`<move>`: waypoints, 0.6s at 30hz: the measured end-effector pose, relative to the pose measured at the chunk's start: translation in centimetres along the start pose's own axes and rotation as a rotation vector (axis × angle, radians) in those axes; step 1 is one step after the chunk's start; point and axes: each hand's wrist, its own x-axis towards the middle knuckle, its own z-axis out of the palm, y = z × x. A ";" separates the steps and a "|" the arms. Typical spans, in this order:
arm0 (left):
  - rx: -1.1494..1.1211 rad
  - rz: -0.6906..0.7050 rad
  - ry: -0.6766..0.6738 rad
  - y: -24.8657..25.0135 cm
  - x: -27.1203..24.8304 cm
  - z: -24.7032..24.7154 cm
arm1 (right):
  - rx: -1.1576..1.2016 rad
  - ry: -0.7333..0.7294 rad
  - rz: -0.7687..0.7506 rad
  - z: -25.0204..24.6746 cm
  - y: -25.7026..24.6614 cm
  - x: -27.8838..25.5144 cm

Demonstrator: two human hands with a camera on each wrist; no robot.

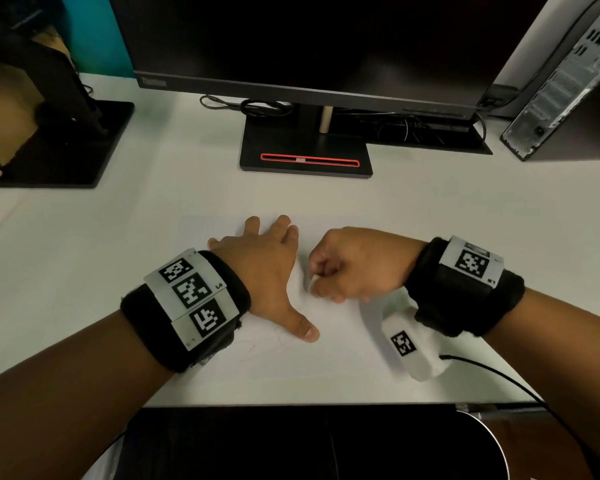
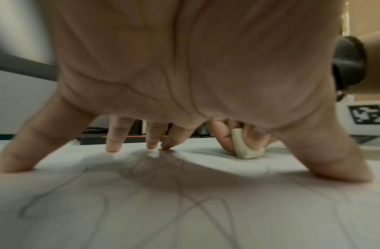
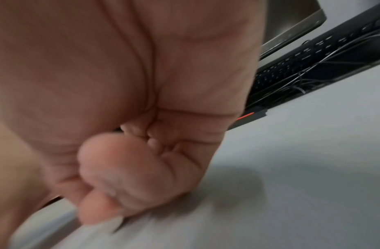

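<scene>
1. paper (image 1: pixel 284 362), centre of the head view: thin, floppy, slides easily; left hand (image 1: pixel 264 268) splayed flat pins it.
2. right hand (image 1: pixel 357 265), just right, fingers curled, pinching the eraser (image 2: pixel 247 146).
3. eraser, tip on paper: small, light, rubbery; i'd grip low.

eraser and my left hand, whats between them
Only a narrow strip of paper. The head view shows it between the left hand and the eraser pinched by the right hand; the left wrist view confirms nothing else.
</scene>
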 end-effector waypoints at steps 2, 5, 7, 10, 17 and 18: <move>-0.001 -0.005 -0.012 0.0 -0.1 -0.1 | -0.014 0.071 0.032 -0.5 0.3 0.3; -0.017 0.004 -0.009 -0.1 -0.1 -0.1 | -0.024 0.070 -0.021 0.4 -0.5 0.4; -0.020 0.008 -0.005 -0.1 -0.1 -0.1 | 0.020 -0.018 -0.035 0.8 -1.0 0.1; -0.005 -0.001 -0.014 0.0 -0.2 -0.2 | 0.003 0.029 0.040 -0.7 0.3 0.4; -0.001 0.002 -0.017 0.0 -0.2 -0.3 | 0.040 0.011 0.043 -0.1 0.4 0.1; 0.003 0.001 -0.022 0.1 -0.2 -0.3 | 0.041 0.013 0.063 -0.5 0.7 0.1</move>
